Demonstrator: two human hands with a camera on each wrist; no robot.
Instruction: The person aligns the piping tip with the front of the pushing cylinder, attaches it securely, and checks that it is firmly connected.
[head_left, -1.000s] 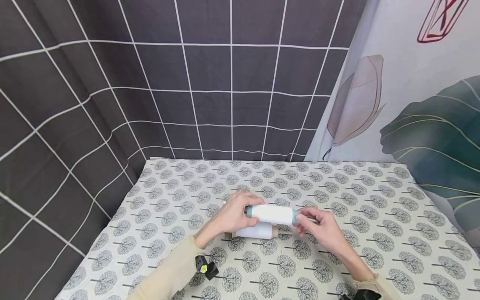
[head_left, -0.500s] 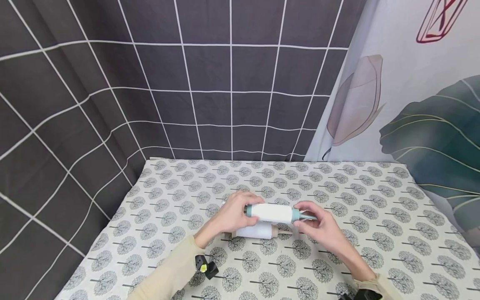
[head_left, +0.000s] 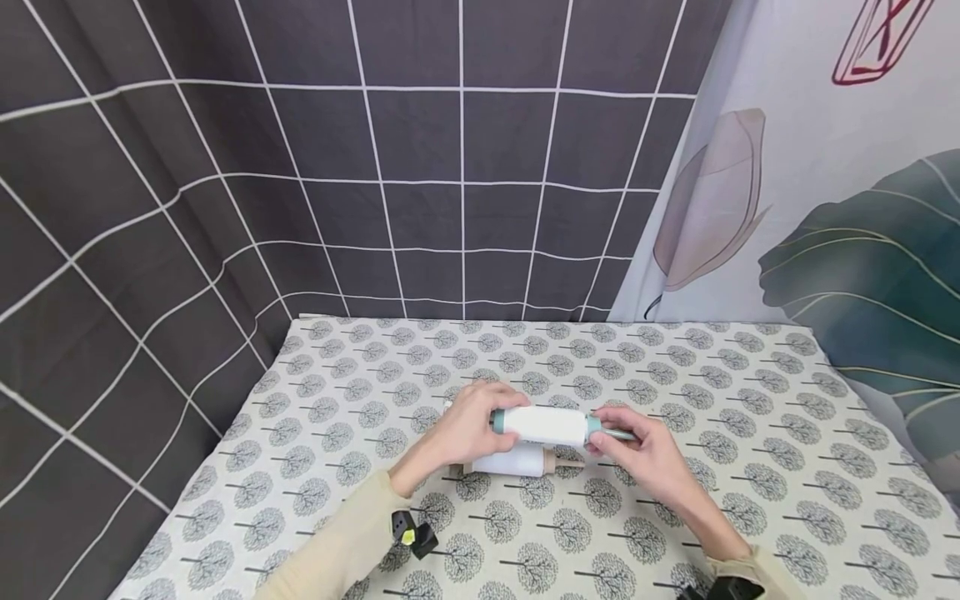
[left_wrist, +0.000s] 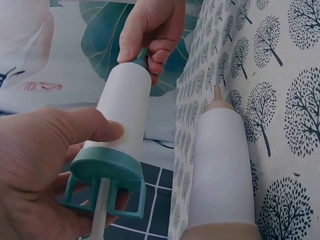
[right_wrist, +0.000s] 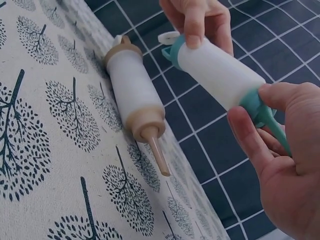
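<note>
A large white syringe [head_left: 549, 426] with teal ends is held level above the table. My left hand [head_left: 472, 423] grips its plunger end, the thumb lying along the white barrel [left_wrist: 122, 107]. In the left wrist view, the teal handle loops and pale plunger rod [left_wrist: 101, 207] stick out below that hand. At the other end, my right hand [head_left: 647, 458] pinches the teal nozzle cap [right_wrist: 252, 102] between thumb and fingers; its long teal spout [right_wrist: 276, 131] points toward the palm. A second white syringe [head_left: 512, 461] with beige ends lies on the table just below, untouched.
A cloth printed with trees [head_left: 570, 533] covers the table. Dark grid-patterned curtain [head_left: 420, 217] hangs behind and at the left. A white curtain with leaf prints [head_left: 750, 208] hangs at the right.
My right hand's fingers loosened and shifted around the teal nozzle cap half a second ago, and now pinch it again. The left hand and beige-ended syringe stay in place.
</note>
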